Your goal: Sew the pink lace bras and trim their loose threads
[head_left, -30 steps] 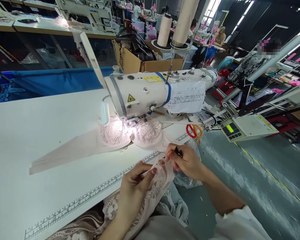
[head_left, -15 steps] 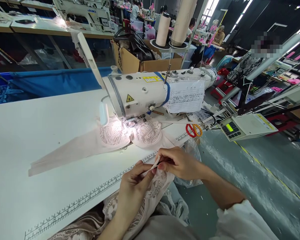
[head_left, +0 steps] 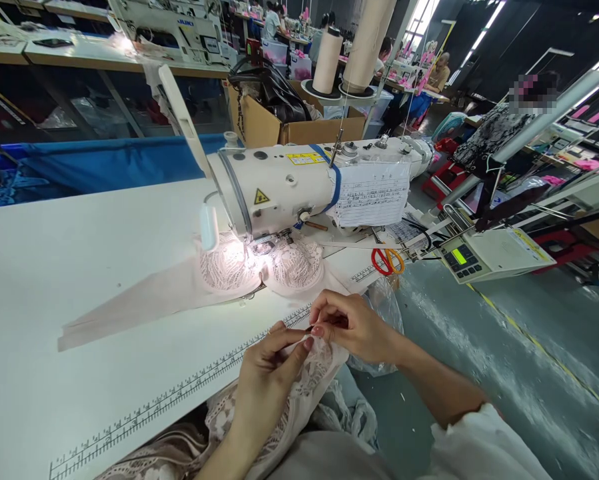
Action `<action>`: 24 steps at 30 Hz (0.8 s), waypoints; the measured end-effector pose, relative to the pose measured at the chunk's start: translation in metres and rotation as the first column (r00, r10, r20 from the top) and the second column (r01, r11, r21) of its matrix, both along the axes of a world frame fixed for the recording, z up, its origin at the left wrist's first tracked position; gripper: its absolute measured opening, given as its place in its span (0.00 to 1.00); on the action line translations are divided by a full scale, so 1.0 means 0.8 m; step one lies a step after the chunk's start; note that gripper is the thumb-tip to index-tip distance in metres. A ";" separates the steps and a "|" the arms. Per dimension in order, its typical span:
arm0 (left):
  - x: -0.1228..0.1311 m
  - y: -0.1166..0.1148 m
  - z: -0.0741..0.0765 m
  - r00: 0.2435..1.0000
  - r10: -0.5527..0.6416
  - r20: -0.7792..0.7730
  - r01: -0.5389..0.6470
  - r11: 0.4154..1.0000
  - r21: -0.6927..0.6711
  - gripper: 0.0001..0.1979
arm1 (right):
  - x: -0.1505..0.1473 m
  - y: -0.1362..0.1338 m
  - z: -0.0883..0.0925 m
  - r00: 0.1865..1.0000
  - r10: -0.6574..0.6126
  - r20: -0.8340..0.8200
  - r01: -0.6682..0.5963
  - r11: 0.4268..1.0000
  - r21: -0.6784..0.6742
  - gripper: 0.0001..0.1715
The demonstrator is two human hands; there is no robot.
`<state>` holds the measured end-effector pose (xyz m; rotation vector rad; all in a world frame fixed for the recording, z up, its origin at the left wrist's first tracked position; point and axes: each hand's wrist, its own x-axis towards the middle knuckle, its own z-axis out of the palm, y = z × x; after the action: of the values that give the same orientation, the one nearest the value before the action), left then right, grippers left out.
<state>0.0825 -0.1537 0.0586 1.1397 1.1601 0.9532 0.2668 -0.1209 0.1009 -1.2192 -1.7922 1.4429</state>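
A pale pink lace garment (head_left: pixel 319 373) is held by two bare hands at the bottom centre of the frame, just off the front edge of a white table (head_left: pixel 129 393). Its long axis is slanted: the held end is pointed up and to the right, towards the centre of the frame, while the rest is trailed down to the lower left. A roughly parallel line is formed by the ruler scale (head_left: pixel 189 387) marked along the table edge.

The garment is patterned with openwork and floral lace, and a smoother, plain strip is seen along its lower right side. At the lower left, the fabric is bunched and darkened by shadow.

The upper edge is pinched between thumb and forefinger by the left hand (head_left: pixel 272 373). It is also pinched by the right hand (head_left: pixel 346 323), whose thumb and fingertips are closed just beside the left thumb. A small dark sliver is glimpsed between the fingertips, too hidden to be identified.

At the frame's centre, a pink lace bra (head_left: pixel 294 267) is lit brightly beneath a sewing machine (head_left: pixel 274 187), its tapering band pointed left. Scissors (head_left: pixel 382 261) with red and orange handles are placed to the right.
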 end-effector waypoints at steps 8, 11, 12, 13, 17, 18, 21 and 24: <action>-0.001 0.003 -0.001 0.970 0.121 0.210 -0.065 0.965 -0.255 0.16 | 0.023 -0.001 -0.013 0.995 -0.092 -0.041 0.098 0.984 0.151 0.23; 0.000 0.003 -0.004 0.968 0.153 0.200 -0.082 0.943 -0.324 0.20 | 0.020 -0.011 -0.015 0.995 -0.096 -0.021 0.098 0.971 0.220 0.17; 0.000 0.002 -0.004 0.968 0.156 0.195 -0.083 0.939 -0.334 0.21 | 0.017 -0.014 -0.016 0.995 -0.094 -0.022 0.097 0.962 0.254 0.15; 0.001 0.002 -0.004 0.969 0.159 0.189 -0.088 0.937 -0.337 0.21 | 0.012 -0.017 -0.016 0.995 -0.098 -0.015 0.098 0.952 0.292 0.13; 0.001 0.001 -0.003 0.974 0.153 0.166 -0.097 0.947 -0.306 0.21 | -0.006 -0.025 -0.018 0.983 -0.176 0.057 0.143 0.918 0.371 0.10; 0.000 0.001 -0.003 0.976 0.147 0.161 -0.094 0.950 -0.299 0.21 | -0.009 -0.026 -0.019 0.977 -0.199 0.075 0.160 0.919 0.360 0.11; 0.000 0.002 -0.004 0.979 0.147 0.143 -0.102 0.954 -0.282 0.20 | -0.016 -0.027 -0.018 0.971 -0.224 0.086 0.189 0.933 0.306 0.11; 0.001 0.003 -0.002 0.980 0.154 0.127 -0.118 0.961 -0.252 0.17 | -0.020 -0.027 -0.018 0.975 -0.213 0.058 0.191 0.946 0.263 0.11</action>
<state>0.0834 -0.1516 0.0572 0.7886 1.2106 0.9532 0.2510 -0.1422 0.0867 -1.3009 -1.7848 1.0232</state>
